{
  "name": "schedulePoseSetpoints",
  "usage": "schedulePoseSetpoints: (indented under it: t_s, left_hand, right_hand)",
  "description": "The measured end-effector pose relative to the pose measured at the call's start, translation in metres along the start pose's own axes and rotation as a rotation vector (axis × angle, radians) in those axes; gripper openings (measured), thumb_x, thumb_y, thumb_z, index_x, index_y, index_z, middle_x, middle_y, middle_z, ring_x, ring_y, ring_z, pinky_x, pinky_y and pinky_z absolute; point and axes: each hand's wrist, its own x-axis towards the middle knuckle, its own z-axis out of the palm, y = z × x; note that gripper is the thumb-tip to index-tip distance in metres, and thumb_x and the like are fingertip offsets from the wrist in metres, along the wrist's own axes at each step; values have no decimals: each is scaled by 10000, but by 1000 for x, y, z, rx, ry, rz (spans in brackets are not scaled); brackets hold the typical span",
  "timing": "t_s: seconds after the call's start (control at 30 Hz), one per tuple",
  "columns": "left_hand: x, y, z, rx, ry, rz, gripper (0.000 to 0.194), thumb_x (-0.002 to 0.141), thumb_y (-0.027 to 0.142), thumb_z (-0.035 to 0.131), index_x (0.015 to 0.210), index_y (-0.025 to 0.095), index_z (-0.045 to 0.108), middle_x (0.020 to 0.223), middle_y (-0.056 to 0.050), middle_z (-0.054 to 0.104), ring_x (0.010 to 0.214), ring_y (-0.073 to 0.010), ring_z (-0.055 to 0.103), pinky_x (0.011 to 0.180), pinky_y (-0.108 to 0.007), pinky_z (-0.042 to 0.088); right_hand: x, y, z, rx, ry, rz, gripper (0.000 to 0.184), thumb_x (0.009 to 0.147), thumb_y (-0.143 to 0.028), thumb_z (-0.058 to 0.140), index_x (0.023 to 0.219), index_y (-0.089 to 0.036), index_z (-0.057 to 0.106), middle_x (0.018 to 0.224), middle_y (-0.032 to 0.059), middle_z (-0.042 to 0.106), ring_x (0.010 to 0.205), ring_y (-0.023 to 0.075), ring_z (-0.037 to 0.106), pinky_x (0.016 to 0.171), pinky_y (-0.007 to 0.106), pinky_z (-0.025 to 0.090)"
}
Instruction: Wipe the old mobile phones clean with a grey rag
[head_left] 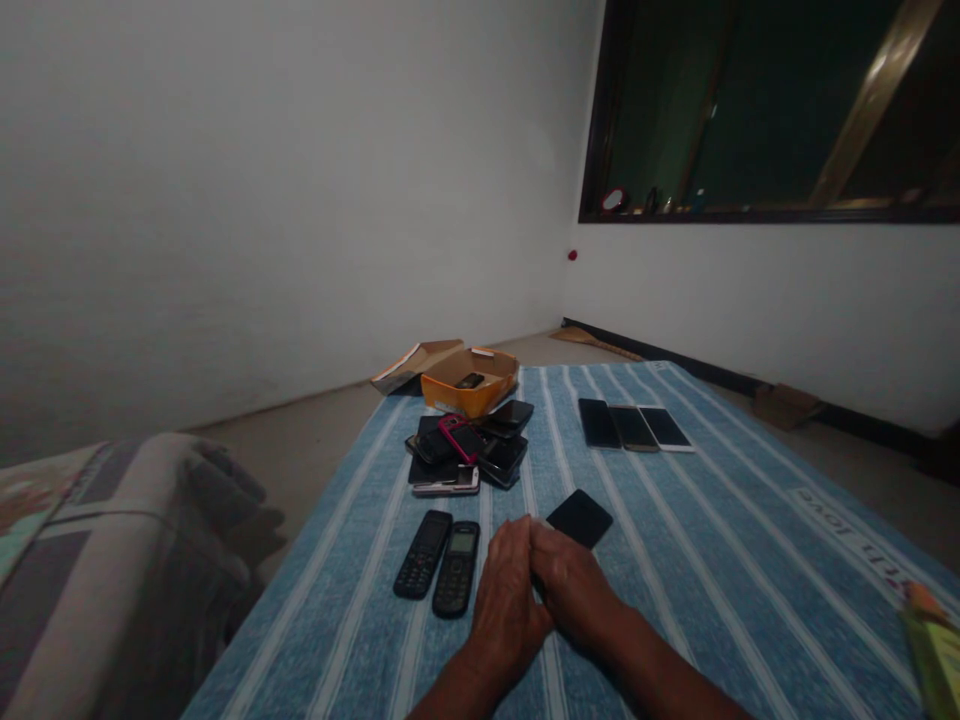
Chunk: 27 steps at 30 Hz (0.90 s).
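My left hand lies flat on the blue striped cloth, fingers stretched forward, holding nothing. My right hand rests right beside it, with its fingers against the left hand, and nothing shows in it. A black smartphone lies face down just beyond the right hand's knuckles. Left of my left hand, two black keypad phones lie side by side.
A pile of several phones sits further back, with an open orange box holding one small phone behind it. Three smartphones lie in a row at the back right. A folded blanket is at the left and a green-yellow object at the right edge.
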Motion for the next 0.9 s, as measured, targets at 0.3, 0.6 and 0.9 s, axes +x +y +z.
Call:
schedulePoseSetpoints:
  t_s: [0.3,0.6,0.9]
  left_hand:
    - [-1,-1,-5,1,-115,-61,842,741,269,673,1459,119,260,1429,-232,483,1365,-404,410,1069,-607,421]
    - [-2,5,3,-20,-14,-77,812,692,213,653,1427,113,321,1379,-221,531,1331,-405,454,1049,-620,432]
    - [3,16,-9,-39,-60,-102,861,673,207,704,1436,157,308,1384,-191,535,1327,-389,463,1047,-606,437]
  right_hand:
    - [4,2,-6,-61,-52,110,342,910,-108,529,1216,-182,664,1141,110,694,1096,233,629,966,366,498]
    - [0,2,2,-115,-51,162,381,897,-67,488,1217,-185,660,1257,115,651,1207,236,571,1050,375,430]
    - [14,2,-14,-140,-146,292,321,871,-29,453,1010,-158,712,1039,87,697,1008,201,615,892,281,454]
